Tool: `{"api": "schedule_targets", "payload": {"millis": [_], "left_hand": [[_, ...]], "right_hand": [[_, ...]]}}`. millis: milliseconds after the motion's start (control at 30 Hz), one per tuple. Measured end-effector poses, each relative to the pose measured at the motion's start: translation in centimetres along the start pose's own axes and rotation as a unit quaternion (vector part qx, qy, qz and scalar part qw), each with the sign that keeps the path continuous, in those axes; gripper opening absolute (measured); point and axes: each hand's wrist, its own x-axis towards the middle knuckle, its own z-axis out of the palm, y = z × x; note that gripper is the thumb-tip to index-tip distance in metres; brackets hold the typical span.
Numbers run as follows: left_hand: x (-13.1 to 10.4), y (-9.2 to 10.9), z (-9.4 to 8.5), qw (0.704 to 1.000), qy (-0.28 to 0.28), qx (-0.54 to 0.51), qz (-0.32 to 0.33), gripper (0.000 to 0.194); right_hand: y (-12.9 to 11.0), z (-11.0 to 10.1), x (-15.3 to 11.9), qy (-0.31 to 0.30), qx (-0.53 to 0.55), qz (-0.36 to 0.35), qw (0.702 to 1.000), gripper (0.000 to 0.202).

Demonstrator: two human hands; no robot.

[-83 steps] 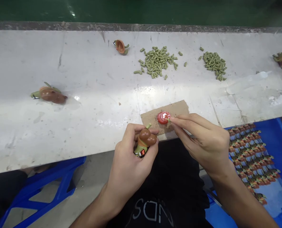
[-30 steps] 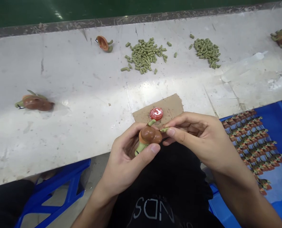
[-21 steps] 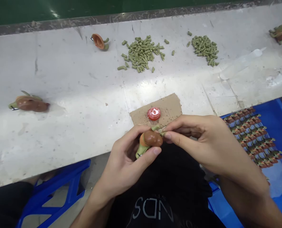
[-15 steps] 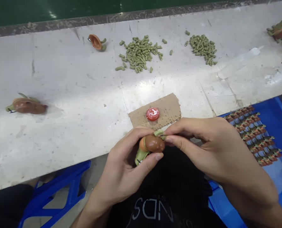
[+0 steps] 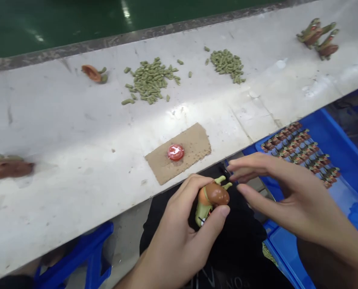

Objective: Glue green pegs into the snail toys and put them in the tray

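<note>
My left hand (image 5: pixel 183 230) is closed around a small toy figure (image 5: pixel 217 195) with a rounded brown shell, an orange band and a green head. Two light green limb pieces (image 5: pixel 224 182) stick out of its upper right side. Just right of those pieces my right hand (image 5: pixel 290 204) is open, thumb and fingers apart, touching nothing that I can see. A round red lump or small pot (image 5: pixel 176 152), shiny on top, sits on a piece of brown cardboard (image 5: pixel 162 170) at the near edge of the white table.
Two piles of green pieces, a larger one (image 5: pixel 150 82) and a smaller one (image 5: pixel 227 64), lie farther back. An orange-brown shell part (image 5: pixel 93 73) is behind left, a brown figure (image 5: pixel 8 167) at far left. Finished-looking figures (image 5: pixel 313 34) stand back right. A blue crate (image 5: pixel 344 148) holds rows of figures.
My right hand has let go of the green piece at the figure and drawn off to the right, opening. My left hand still holds the figure. The view has shifted right.
</note>
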Motion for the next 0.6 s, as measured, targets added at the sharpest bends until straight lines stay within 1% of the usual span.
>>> {"api": "schedule_targets", "payload": {"millis": [33, 67, 100, 167, 233, 267, 367, 400, 467, 500, 533, 600], "left_hand": [[0.4, 0.1, 0.8, 0.999, -0.023, -0.015, -0.036, 0.004], [0.9, 0.1, 1.6, 0.996, -0.046, -0.027, -0.069, 0.004], [1.5, 0.0, 2.4, 0.993, -0.072, -0.033, -0.093, 0.009], [2.9, -0.4, 4.2, 0.986, -0.124, -0.037, -0.109, 0.012], [4.3, -1.0, 6.2, 0.98, -0.166, -0.036, -0.107, 0.013], [4.9, -1.4, 7.2, 0.976, -0.185, -0.035, -0.105, 0.014], [6.1, -2.8, 9.8, 0.962, -0.243, -0.046, -0.118, 0.016], [6.2, -3.2, 10.4, 0.96, -0.246, -0.045, -0.124, 0.022], [6.1, -4.0, 11.0, 0.965, -0.227, -0.025, -0.132, 0.044], [5.9, -4.4, 11.1, 0.968, -0.214, -0.01, -0.132, 0.051], [5.7, -4.7, 11.0, 0.97, -0.204, 0.0, -0.131, 0.054], [5.2, -5.0, 10.5, 0.971, -0.202, -0.006, -0.13, 0.049]], "right_hand": [[0.5, -0.7, -1.0, 0.023, -0.037, -0.01, 0.999, 0.046], [1.0, -1.3, -2.1, 0.034, -0.087, -0.028, 0.995, 0.054], [1.4, -1.7, -3.2, 0.029, -0.14, -0.05, 0.988, 0.057], [2.1, -1.8, -5.0, -0.011, -0.222, -0.08, 0.972, 0.053], [2.9, -1.1, -6.4, -0.044, -0.242, -0.074, 0.967, 0.044], [3.3, -0.6, -7.0, -0.046, -0.233, -0.057, 0.97, 0.04], [4.9, -0.1, -8.7, -0.009, -0.179, 0.015, 0.984, 0.032], [5.6, -0.4, -9.5, 0.013, -0.158, 0.054, 0.986, 0.031], [7.4, -1.8, -11.5, 0.075, -0.135, 0.147, 0.977, 0.033], [8.7, -3.0, -12.7, 0.117, -0.137, 0.198, 0.964, 0.033], [10.2, -4.5, -14.0, 0.163, -0.149, 0.249, 0.943, 0.031], [14.1, -7.9, -16.8, 0.246, -0.193, 0.334, 0.889, 0.017]]}}
